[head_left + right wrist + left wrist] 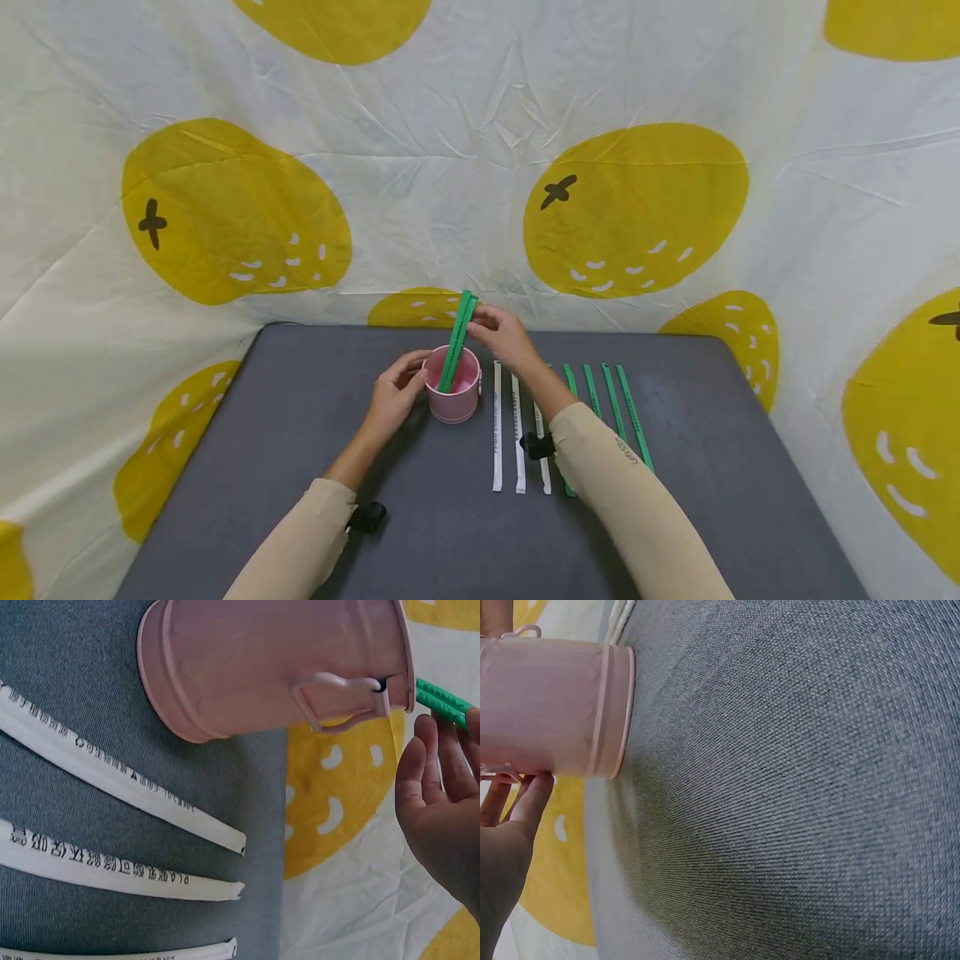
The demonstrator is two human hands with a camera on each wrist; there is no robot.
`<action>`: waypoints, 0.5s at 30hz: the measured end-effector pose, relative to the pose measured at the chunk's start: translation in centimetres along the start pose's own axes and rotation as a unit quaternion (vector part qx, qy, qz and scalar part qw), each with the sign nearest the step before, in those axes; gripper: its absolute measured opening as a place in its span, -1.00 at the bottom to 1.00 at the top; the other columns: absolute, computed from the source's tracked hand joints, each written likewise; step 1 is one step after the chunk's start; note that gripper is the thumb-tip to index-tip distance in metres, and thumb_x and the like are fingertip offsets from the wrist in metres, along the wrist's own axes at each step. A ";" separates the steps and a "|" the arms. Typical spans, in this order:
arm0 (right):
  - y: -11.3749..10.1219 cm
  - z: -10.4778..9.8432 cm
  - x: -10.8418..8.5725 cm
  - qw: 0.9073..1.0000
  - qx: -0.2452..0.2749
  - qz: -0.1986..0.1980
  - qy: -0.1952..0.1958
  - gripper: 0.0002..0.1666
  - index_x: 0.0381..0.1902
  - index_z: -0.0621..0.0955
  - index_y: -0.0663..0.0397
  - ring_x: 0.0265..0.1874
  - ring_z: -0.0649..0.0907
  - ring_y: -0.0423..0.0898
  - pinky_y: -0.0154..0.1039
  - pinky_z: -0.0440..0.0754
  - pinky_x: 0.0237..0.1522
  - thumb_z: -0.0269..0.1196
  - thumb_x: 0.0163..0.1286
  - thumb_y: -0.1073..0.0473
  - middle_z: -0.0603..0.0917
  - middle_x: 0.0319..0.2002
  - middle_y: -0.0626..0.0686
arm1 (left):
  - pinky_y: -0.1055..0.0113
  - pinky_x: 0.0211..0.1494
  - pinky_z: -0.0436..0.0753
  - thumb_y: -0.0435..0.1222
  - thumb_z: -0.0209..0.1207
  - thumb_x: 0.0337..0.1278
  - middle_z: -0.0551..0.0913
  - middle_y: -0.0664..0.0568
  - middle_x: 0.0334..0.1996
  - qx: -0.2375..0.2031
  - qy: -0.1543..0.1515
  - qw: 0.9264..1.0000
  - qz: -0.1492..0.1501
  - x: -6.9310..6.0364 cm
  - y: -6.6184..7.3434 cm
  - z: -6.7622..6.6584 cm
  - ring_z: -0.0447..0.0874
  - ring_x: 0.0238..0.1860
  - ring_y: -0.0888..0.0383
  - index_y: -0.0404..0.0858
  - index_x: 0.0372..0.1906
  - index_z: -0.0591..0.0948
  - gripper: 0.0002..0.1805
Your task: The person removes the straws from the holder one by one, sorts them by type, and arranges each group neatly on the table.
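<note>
In the head view a small pink metal bucket (pixel 453 407) stands upright on the table. Green paper-wrapped straws (pixel 454 350) lean inside it, their upper ends sticking out above the rim. My right hand (pixel 504 337) pinches these straws near the top, over the bucket's right side; the right wrist view shows the green straws (pixel 442 703) at its fingertips. My left hand (pixel 396 392) touches the bucket's left side. In the left wrist view its fingertips (pixel 538 796) rest against the bucket wall (pixel 547 709) near a handle loop.
Right of the bucket, three white wrapped straws (pixel 497 433) lie in a row on the dark grey table (pixel 300 417). Several green wrapped straws (pixel 634 412) lie beyond them, partly under the right forearm. A white cloth with yellow fruit prints (pixel 637 208) hangs behind.
</note>
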State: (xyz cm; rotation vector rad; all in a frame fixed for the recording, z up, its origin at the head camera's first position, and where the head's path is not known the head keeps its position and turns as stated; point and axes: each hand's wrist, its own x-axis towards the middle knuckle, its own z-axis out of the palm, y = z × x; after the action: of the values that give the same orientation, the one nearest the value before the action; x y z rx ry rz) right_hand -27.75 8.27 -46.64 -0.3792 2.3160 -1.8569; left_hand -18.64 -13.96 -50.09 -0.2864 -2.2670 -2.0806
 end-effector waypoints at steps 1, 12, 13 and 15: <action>0.0 0.1 0.0 1.000 -0.004 -0.002 0.003 -0.63 0.23 0.61 0.27 -0.05 0.76 0.09 0.12 0.68 0.02 0.24 0.53 0.26 0.74 0.08 0.30 | 0.56 -0.02 0.65 -0.51 0.13 0.43 0.59 -0.48 0.19 0.001 0.001 1.000 0.001 0.0 -0.1 0.0 0.57 0.22 -0.45 -0.47 0.30 0.54 -0.60; -0.1 0.6 0.1 0.999 -0.018 -0.008 0.039 -0.64 0.21 0.63 0.27 -0.09 0.76 0.13 -0.02 0.71 -0.04 0.25 0.52 0.27 0.74 0.00 0.29 | 0.55 -0.02 0.66 -0.51 0.12 0.44 0.58 -0.51 0.18 -0.008 -0.008 1.000 0.003 -0.1 0.0 0.0 0.57 0.22 -0.47 -0.50 0.31 0.52 -0.60; -0.1 0.6 0.1 0.999 -0.019 -0.012 0.041 -0.64 0.20 0.63 0.27 -0.12 0.76 0.08 -0.09 0.71 -0.07 0.26 0.52 0.27 0.74 -0.01 0.29 | 0.55 -0.02 0.66 -0.51 0.12 0.44 0.58 -0.52 0.18 -0.009 -0.007 1.000 0.003 0.0 -0.1 0.0 0.56 0.22 -0.47 -0.50 0.31 0.52 -0.60; -0.1 0.6 0.1 0.999 -0.020 -0.017 0.041 -0.64 0.19 0.64 0.28 -0.18 0.75 -0.03 -0.16 0.71 -0.10 0.27 0.51 0.26 0.74 -0.04 0.28 | 0.56 -0.03 0.65 -0.50 0.13 0.44 0.58 -0.52 0.18 -0.009 -0.006 1.000 0.002 0.0 -0.3 -0.1 0.56 0.22 -0.47 -0.50 0.30 0.52 -0.60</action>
State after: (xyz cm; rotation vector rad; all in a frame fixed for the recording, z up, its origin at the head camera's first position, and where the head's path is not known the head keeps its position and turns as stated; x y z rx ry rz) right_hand -27.68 7.62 -46.64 -0.3563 2.4188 -1.8792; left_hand -18.73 -14.07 -50.37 -0.3033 -2.2540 -2.1041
